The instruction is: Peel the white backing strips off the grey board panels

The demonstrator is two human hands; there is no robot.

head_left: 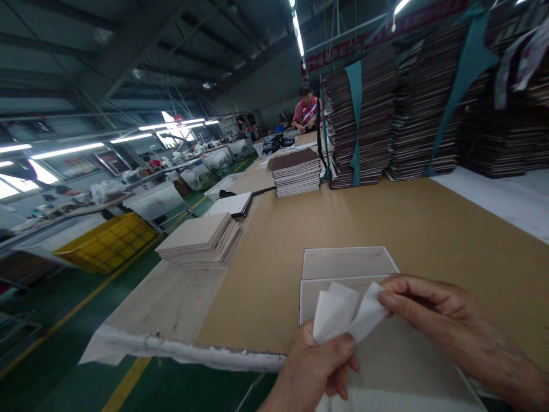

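Several small white slips (335,312) are pinched between the thumb and fingers of my left hand (319,363), low in the view and right of centre. The thumb and forefinger of my right hand (446,323) grip the upper right corner of one slip, which spreads away from the others. Beneath both hands lie flat greyish panels with pale edges; the rear panel (347,262) shows beyond the slips, on the brown table surface (274,257). My hands hide part of the nearer panels.
Beige boards (199,237) are stacked at the table's left side, with a white-topped pile (231,204) behind. A brown-topped stack (297,171) and tall dark stacks (364,114) stand further back. A person (306,109) is beyond. A yellow bin (107,243) is at left.
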